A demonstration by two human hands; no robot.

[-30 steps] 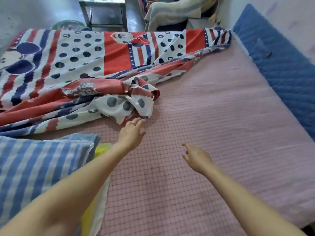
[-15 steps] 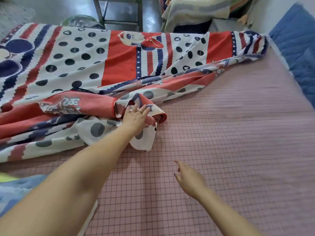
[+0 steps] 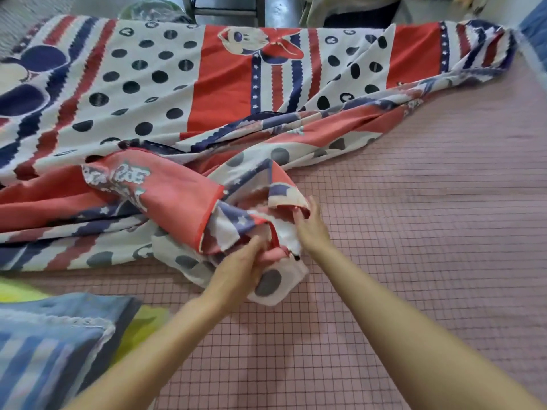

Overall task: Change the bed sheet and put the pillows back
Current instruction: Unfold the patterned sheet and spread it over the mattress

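Note:
A red, white and navy cartoon-print bed sheet (image 3: 207, 93) lies half spread over the far left part of the bed, bunched in folds near the middle. My left hand (image 3: 242, 261) grips a fold of the bunched sheet from below. My right hand (image 3: 310, 229) pinches the sheet's edge just to the right of it. The pink checked mattress cover (image 3: 414, 217) lies bare on the right and in front. A blue striped pillow (image 3: 50, 344) sits at the lower left on the bed.
A yellow cloth (image 3: 142, 321) shows under the pillow. Beyond the bed stand a metal stool frame (image 3: 225, 10) and a greenish round object (image 3: 151, 8) on the floor. A blue quilted cover (image 3: 535, 28) runs along the right edge.
Both hands have reached forward into the bunched sheet and taken hold of it. My right hand came up from the bare mattress. The view moved closer.

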